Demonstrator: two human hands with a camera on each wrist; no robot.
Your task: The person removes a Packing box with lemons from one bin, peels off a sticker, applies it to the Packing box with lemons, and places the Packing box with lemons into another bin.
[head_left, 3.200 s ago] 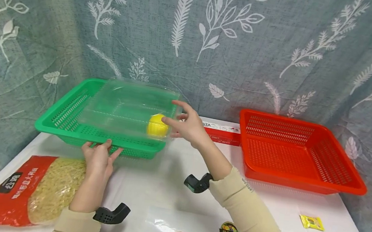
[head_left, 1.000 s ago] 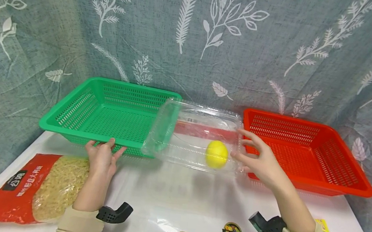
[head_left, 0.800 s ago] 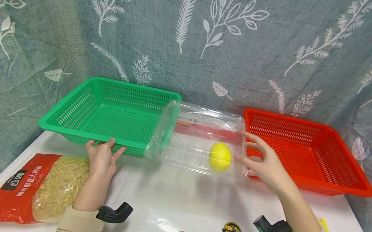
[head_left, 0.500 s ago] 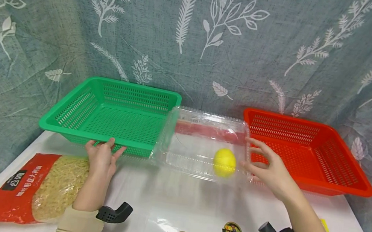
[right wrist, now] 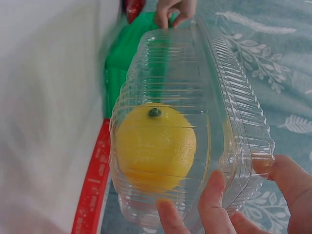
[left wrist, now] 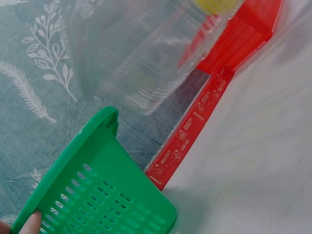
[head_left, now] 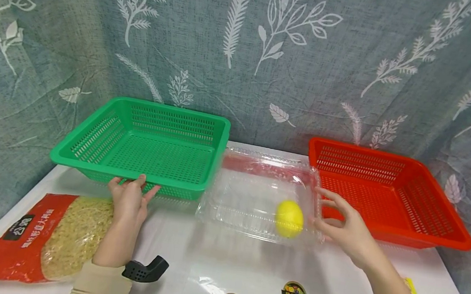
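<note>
My right hand (head_left: 345, 228) grips the right end of a clear plastic clamshell container (head_left: 247, 196), thumb on one side and fingers on the other. Inside, near that end, lies a yellow fruit (right wrist: 156, 146) with a green stem spot, lemon-like. The container is tilted and hangs over the table between two baskets. My left hand (head_left: 127, 200) holds the front rim of a green plastic basket (head_left: 181, 185); some of its fingers reach below the rim. In the left wrist view only fingertips (left wrist: 31, 224) show at the basket wall.
A red basket (head_left: 390, 236) stands at the right. Behind the container lies a long red box (left wrist: 190, 129). A red pasta bag (head_left: 31, 240) is at the left, a sheet of fruit stickers (head_left: 203, 287) in front, and a small yellow packet (head_left: 410, 286) at the right.
My right hand has carried the container with the fruit from over the green basket to the right, then lower and nearer. My left hand has stayed on the green basket's rim.
</note>
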